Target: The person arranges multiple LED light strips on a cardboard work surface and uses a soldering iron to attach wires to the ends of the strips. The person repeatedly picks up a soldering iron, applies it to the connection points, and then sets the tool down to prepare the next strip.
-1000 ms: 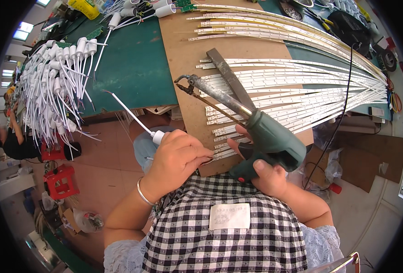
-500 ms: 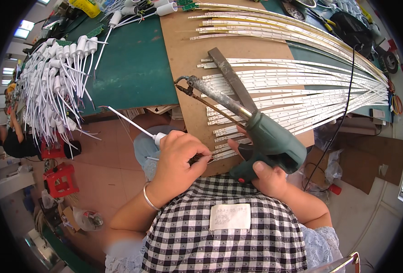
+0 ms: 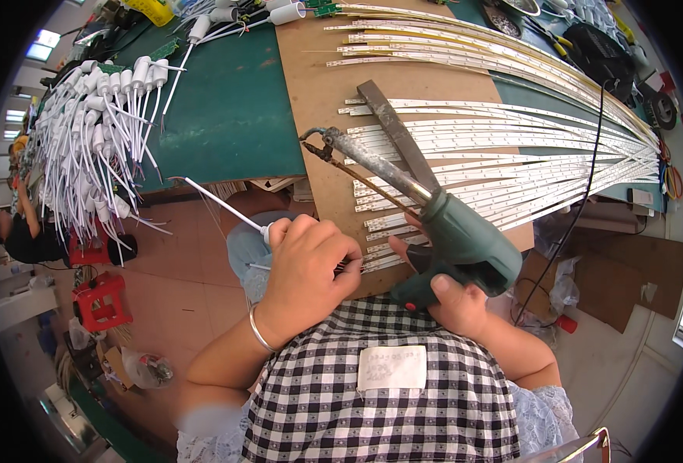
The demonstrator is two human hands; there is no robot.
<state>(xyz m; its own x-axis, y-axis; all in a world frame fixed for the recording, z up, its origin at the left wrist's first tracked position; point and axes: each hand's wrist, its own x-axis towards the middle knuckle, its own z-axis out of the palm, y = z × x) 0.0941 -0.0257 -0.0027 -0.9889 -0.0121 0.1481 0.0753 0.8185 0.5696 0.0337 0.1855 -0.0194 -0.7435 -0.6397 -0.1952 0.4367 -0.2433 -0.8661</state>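
Note:
My left hand [image 3: 314, 266] is closed around a white cable with a plastic cap [image 3: 219, 202] that sticks out to its upper left. Its fingertips meet beside the ends of the lowest LED strips, and what lies between them is hidden. My right hand [image 3: 461, 305] grips a green soldering gun [image 3: 473, 243] by its handle. The gun's metal barrel slants up and left over the strips, with the darkened tip [image 3: 314, 139] above the brown board. White LED strips [image 3: 449, 139] fan out across the board, and a flat metal bar [image 3: 397, 135] lies across them.
A heap of white caps with cables [image 3: 98, 139] hangs over the left edge of the green table [image 3: 226, 116]. The gun's black cord [image 3: 588, 177] runs along the right. Red stools [image 3: 102, 301] stand on the floor at left, near another person [image 3: 29, 231].
My left hand has turned slightly, its knuckles rolling up and over to the right, while keeping its grip. The soldering gun has hardly moved.

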